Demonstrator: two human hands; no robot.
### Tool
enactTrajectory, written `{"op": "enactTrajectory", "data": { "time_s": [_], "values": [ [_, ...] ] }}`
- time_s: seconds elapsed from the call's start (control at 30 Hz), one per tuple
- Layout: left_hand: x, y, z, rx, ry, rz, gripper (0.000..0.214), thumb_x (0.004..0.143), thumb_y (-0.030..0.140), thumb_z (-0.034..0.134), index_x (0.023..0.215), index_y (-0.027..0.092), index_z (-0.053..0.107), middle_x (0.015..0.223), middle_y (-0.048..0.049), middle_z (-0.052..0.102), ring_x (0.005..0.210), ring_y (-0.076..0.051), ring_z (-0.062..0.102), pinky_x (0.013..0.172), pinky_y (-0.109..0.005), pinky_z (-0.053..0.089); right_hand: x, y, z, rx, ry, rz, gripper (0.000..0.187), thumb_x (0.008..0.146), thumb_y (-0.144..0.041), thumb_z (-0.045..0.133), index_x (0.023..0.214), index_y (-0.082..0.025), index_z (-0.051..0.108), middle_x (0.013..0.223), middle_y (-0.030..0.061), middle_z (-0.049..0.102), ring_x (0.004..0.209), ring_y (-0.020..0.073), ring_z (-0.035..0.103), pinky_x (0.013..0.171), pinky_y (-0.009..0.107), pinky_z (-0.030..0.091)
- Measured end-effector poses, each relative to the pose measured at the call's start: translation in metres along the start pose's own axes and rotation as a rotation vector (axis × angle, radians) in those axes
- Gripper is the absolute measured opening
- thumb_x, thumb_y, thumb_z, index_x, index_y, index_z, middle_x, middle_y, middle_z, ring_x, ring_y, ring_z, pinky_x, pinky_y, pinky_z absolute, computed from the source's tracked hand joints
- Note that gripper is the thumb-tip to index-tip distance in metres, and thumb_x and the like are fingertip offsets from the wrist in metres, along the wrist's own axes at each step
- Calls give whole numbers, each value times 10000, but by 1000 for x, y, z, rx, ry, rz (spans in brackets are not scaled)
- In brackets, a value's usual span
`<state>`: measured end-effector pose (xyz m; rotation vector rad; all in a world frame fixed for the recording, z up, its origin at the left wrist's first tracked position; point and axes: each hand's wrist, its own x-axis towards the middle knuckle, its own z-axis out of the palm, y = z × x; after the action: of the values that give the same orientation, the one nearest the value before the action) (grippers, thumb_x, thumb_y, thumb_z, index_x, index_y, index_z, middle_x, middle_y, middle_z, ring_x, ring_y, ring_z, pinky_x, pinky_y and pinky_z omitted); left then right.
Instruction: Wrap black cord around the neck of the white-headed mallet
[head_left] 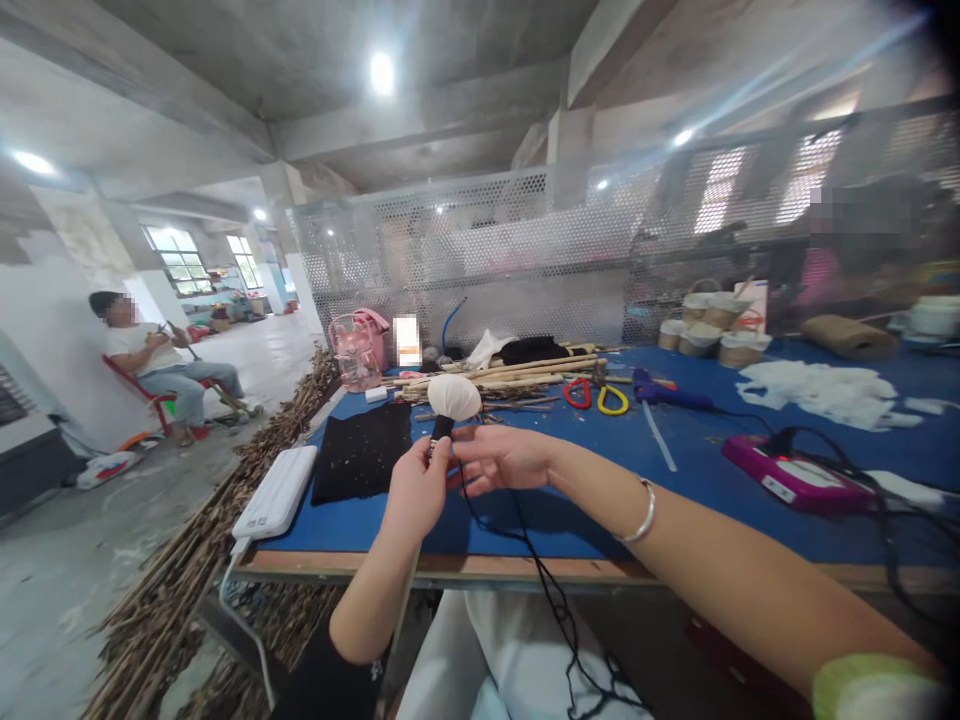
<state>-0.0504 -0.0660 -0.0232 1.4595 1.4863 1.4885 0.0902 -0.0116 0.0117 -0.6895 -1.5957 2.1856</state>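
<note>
My left hand (417, 492) is closed around a thin stick topped with a white cotton ball (453, 397); a band of black wrapping sits just under the ball. My right hand (501, 459) is pinched beside it, holding a black string (525, 540) that hangs down over the table edge towards my lap. Both hands are above the front left part of the blue table (675, 500).
On the table lie a black cloth (363, 452), a white power bank (276, 492), bamboo sticks (525, 370), red and yellow scissors (598, 396), a blue glue gun (664, 392), a pink device (787, 474), white cotton (817, 388) and twine rolls (712, 330). Stick bundles (187, 570) line the floor at left. A person sits on a red chair (154, 375).
</note>
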Motion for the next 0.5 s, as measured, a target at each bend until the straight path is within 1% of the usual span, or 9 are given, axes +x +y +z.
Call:
{"op": "enactTrajectory", "data": {
  "time_s": [0.03,0.07,0.1,0.17,0.2,0.23,0.3,0.4,0.5],
  "values": [
    [0,-1,-2,32,8,40,341,756,493,492,683,164,547,498,35,447,433,-84,373,416,-199,260,-1,0,1,-10,-25,28,400,635,-274,731,934,-186,480,764,6,579,611,106,578,544,224,448],
    [-1,-1,-3,52,14,66,338,758,488,493,679,164,549,504,31,458,442,-86,379,423,-201,264,-1,0,1,-34,-2,44,389,629,-234,727,923,-183,478,705,-13,562,522,80,536,477,192,410],
    [-1,-2,-4,61,21,78,336,759,486,493,676,165,549,503,31,459,443,-86,378,426,-202,264,-1,0,2,-63,57,52,350,638,-222,712,895,-180,479,632,-38,529,432,50,459,405,160,340],
    [-1,-3,-5,41,36,63,336,755,488,501,669,166,540,487,39,436,426,-80,362,415,-200,251,-1,-1,3,-98,174,51,231,695,-272,657,783,-173,469,513,-79,421,342,17,271,333,139,172],
    [-1,-3,-5,12,30,32,337,750,493,508,668,167,531,478,46,416,412,-75,349,404,-198,238,0,-1,4,-99,210,41,226,726,-315,621,716,-171,447,478,-89,364,338,15,207,331,146,117],
    [0,-3,-4,-29,14,-14,340,744,501,515,672,168,522,470,54,397,396,-68,334,391,-194,223,1,-2,5,-93,242,25,273,747,-362,587,655,-173,414,456,-96,314,341,19,171,335,156,87],
    [-1,-2,-1,-148,-51,-148,354,737,529,512,714,175,508,469,69,367,362,-53,298,363,-183,186,6,0,7,-104,331,-45,378,751,-440,553,571,-183,342,426,-97,266,344,27,155,341,179,74],
    [-2,2,5,-412,-146,-315,343,718,527,543,790,204,456,504,87,368,337,-29,241,336,-158,134,15,8,8,-209,487,-222,435,681,-464,610,504,-188,326,375,-96,261,335,33,171,349,216,79],
    [-5,0,10,-618,-138,-313,360,648,406,668,798,218,401,535,96,402,347,-16,245,331,-132,137,20,19,4,-227,516,-334,430,634,-439,642,464,-187,338,350,-97,261,335,32,179,368,231,96]
  ]
}}
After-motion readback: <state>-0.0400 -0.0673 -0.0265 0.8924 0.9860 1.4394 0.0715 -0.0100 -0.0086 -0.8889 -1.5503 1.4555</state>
